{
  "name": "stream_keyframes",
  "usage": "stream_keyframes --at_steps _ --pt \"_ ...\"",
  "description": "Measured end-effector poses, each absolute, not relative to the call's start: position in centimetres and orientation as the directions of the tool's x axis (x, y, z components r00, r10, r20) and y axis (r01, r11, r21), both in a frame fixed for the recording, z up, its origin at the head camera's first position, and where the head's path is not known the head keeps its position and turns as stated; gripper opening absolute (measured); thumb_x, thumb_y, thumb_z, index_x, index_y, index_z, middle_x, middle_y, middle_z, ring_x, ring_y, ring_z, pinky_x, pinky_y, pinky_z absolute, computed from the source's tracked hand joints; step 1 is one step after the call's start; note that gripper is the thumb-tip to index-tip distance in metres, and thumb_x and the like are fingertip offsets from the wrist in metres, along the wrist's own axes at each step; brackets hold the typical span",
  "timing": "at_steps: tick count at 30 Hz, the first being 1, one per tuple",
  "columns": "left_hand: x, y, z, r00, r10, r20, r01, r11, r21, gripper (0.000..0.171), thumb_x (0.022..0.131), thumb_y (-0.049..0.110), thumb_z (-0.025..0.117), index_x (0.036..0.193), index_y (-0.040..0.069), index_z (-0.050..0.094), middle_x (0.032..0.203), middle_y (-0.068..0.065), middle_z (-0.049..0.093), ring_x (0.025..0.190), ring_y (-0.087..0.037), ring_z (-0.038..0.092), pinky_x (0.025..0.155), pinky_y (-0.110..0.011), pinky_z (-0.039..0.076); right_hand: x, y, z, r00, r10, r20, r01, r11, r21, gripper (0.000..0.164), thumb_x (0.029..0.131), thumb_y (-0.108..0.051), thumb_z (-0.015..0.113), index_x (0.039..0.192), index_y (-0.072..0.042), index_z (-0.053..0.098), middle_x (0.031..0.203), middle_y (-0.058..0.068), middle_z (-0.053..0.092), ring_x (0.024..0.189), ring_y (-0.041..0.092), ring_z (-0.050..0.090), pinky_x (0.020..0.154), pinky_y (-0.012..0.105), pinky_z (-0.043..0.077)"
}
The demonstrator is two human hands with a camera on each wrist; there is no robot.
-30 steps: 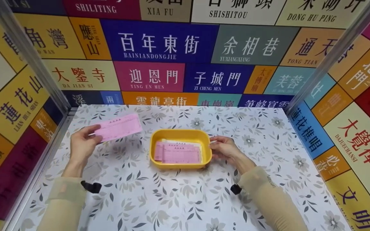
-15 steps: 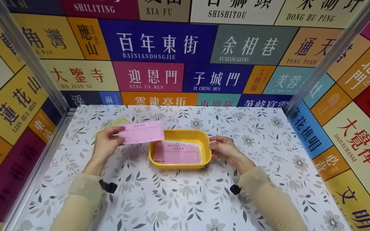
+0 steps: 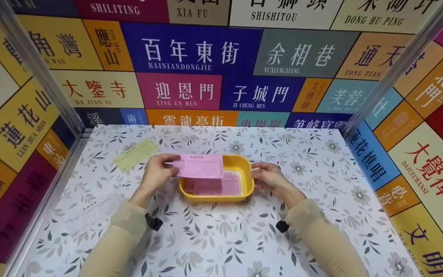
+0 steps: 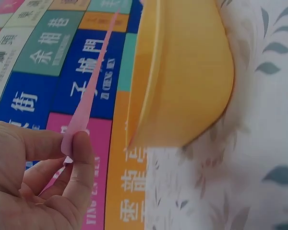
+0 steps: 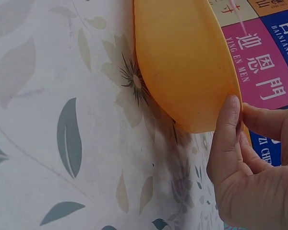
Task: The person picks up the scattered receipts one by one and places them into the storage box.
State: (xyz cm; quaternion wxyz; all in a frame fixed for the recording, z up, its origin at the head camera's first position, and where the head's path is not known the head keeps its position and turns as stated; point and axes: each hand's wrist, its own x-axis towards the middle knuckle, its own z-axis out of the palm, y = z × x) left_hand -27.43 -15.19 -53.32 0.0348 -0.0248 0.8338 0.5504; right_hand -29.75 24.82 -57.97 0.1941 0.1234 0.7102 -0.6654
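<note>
My left hand (image 3: 158, 173) pinches the left end of a pink paper slip (image 3: 200, 166) between thumb and fingers. The slip is held over the left part of a yellow plastic box (image 3: 247, 165), above its rim. Inside the box lie several slips, the top ones pink (image 3: 231, 184), partly covered by the held one. With thumb and fingers my right hand (image 3: 269, 177) grips the box's right rim. In the left wrist view the held slip (image 4: 91, 93) appears nearly edge-on beside the box wall (image 4: 192, 67). The right wrist view has the thumb (image 5: 226, 112) against the outside of the box.
On the floral-covered table (image 3: 214, 238), a yellow slip (image 3: 136, 154) lies to the left of the box. A whitish slip (image 3: 92, 215) lies nearer, left of my left forearm. Panels printed with large characters (image 3: 190, 50) enclose the table at the back and sides.
My left hand has carried the pink slip rightward from the table's left side to over the box, uncovering the yellow slip and the whitish slip. The right hand and box stay in place.
</note>
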Motion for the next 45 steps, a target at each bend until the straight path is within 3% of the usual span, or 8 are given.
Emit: stream_keyframes --at_steps 5,13,20,26,29,36,45 --pt "-27.5 -13.0 -53.6 -0.991 0.015 -0.136 -0.117 0.418 0.901 0.053 0.092 -0.004 0.074 0.143 0.01 0.076 0.145 -0.017 0.074 0.123 -0.032 0.073 0.11 -0.046 0.063 -29.8 24.8 -58.0 -0.893 -0.075 -0.445 0.439 0.08 -0.895 0.047 0.1 -0.001 0.075 0.146 -0.004 0.067 0.098 0.002 0.079 0.081 0.015 0.079 0.07 0.028 0.068" --pt "-27.7 -11.2 -53.8 -0.979 0.019 -0.204 -0.178 0.413 0.893 0.049 0.095 -0.005 0.075 0.14 0.013 0.077 0.147 -0.013 0.073 0.125 -0.029 0.07 0.113 -0.044 0.061 -29.9 24.7 -58.0 -0.893 -0.081 -0.443 0.439 0.065 -0.896 0.046 0.1 -0.001 0.075 0.145 -0.004 0.067 0.096 0.001 0.079 0.079 0.015 0.078 0.068 0.027 0.067" --pt "-27.9 -10.3 -53.9 -0.979 0.038 -0.202 -0.166 0.433 0.886 0.051 0.092 -0.006 0.076 0.14 0.012 0.078 0.132 -0.014 0.077 0.113 -0.027 0.07 0.102 -0.04 0.062 -29.9 24.9 -57.9 -0.902 -0.088 -0.423 0.421 0.048 -0.906 0.048 0.098 0.003 0.073 0.145 0.0 0.066 0.093 0.003 0.08 0.075 0.015 0.076 0.063 0.026 0.065" --pt "-27.8 -9.7 -54.0 -0.973 0.041 -0.227 -0.183 0.464 0.867 0.054 0.09 -0.006 0.079 0.141 0.011 0.077 0.136 -0.013 0.077 0.113 -0.026 0.073 0.098 -0.037 0.066 -29.8 24.9 -58.1 -0.902 -0.093 -0.421 0.417 0.059 -0.907 0.046 0.099 0.002 0.073 0.145 0.0 0.067 0.093 0.002 0.08 0.074 0.014 0.076 0.063 0.026 0.065" --pt "-27.8 -9.7 -53.8 -0.964 0.06 -0.258 -0.198 0.484 0.852 0.054 0.093 -0.004 0.079 0.146 0.009 0.074 0.14 -0.016 0.076 0.116 -0.028 0.076 0.098 -0.038 0.069 -29.8 24.8 -58.2 -0.904 -0.088 -0.419 0.415 0.06 -0.908 0.045 0.098 0.001 0.073 0.143 -0.001 0.068 0.092 0.001 0.079 0.075 0.014 0.076 0.064 0.026 0.065" --pt "-27.8 -10.7 -52.7 -0.968 0.063 -0.244 -0.181 0.502 0.846 0.051 0.099 0.006 0.079 0.149 0.005 0.07 0.154 -0.017 0.071 0.127 -0.03 0.072 0.115 -0.045 0.061 -29.8 24.8 -58.1 -0.904 -0.078 -0.419 0.415 0.071 -0.907 0.045 0.097 0.001 0.074 0.142 -0.002 0.069 0.093 0.001 0.08 0.076 0.015 0.078 0.065 0.028 0.067" --pt "-27.4 -13.4 -52.6 -0.977 0.069 -0.201 -0.139 0.504 0.853 0.045 0.102 0.012 0.077 0.145 0.004 0.072 0.148 -0.02 0.074 0.127 -0.033 0.075 0.11 -0.046 0.065 -29.8 24.9 -57.9 -0.901 -0.101 -0.421 0.416 0.069 -0.907 0.049 0.097 0.001 0.074 0.145 -0.001 0.067 0.096 0.003 0.081 0.078 0.016 0.079 0.067 0.028 0.067"
